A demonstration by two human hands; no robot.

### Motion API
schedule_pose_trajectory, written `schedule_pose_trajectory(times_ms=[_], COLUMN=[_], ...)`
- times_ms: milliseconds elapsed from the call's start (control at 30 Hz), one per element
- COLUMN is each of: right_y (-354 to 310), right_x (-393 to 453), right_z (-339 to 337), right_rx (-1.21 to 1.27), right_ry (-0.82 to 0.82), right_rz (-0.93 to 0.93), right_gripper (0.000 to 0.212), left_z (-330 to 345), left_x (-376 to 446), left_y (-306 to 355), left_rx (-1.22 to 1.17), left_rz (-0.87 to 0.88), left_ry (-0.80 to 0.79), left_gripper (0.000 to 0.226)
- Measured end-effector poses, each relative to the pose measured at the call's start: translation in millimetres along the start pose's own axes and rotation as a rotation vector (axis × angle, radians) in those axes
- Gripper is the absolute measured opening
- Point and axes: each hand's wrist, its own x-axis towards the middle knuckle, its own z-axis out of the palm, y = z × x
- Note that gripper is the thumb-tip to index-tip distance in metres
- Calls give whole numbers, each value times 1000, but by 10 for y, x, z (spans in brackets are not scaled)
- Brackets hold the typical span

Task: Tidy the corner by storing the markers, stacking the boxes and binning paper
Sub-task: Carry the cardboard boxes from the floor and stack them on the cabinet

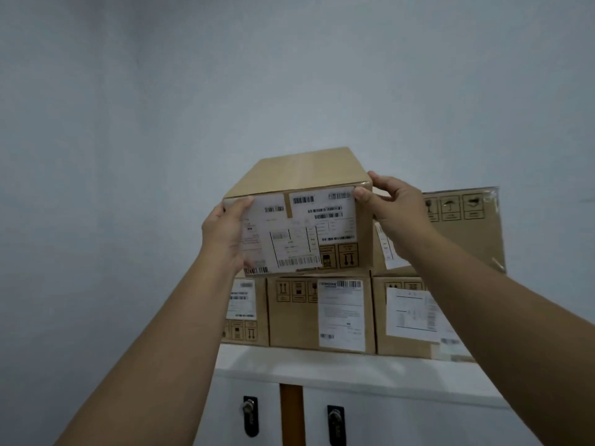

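Now both hands (225,233) on top box (302,214) edges.

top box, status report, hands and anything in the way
Left hand and right hand both grip the top box at its front corners. Box sits on the bottom row, beside a taller box. Nothing blocking.

Tan-brown cardboard box (302,217) between left hand (225,233) and right hand (391,207), fronted by white shipping labels (301,233) printed with black barcodes and crossed by a brown tape strip. Below the hands, a row of same-tan boxes (296,313) with white labels and black handling symbols. Behind the right hand, another tan box (467,230), black-stamped. White cabinet (354,365) with black lock plates (250,415). Pale grey-blue wall (289,75).
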Motion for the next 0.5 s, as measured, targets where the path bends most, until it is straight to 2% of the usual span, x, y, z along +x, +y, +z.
schedule_pose_trajectory(times_ms=[100, 167, 233, 300, 400, 500], right_y=[174, 280, 342, 387, 456, 587], right_x=[-37, -59, -49, -6, -2, -33], right_z=[-71, -64, -21, 36, 84, 88], right_rx=[-223, -320, -441, -611, -870, -1244], right_ry=[-11, -59, -86, -80, -60, -67], right_rz=[39, 23, -15, -30, -67, -243], right_gripper=[56, 59, 63, 65, 56, 55], left_z=[40, 45, 61, 111, 140, 122], left_x=[171, 306, 393, 394, 402, 399], left_y=[-235, -421, -591, -735, -942, -1108], left_rx=[186, 376, 612, 848, 986, 1118], left_rz=[-91, -8, 101, 130, 167, 196], left_ry=[-14, -60, -144, -180, -166, -188], left_gripper=[22, 35, 68, 95, 98, 103])
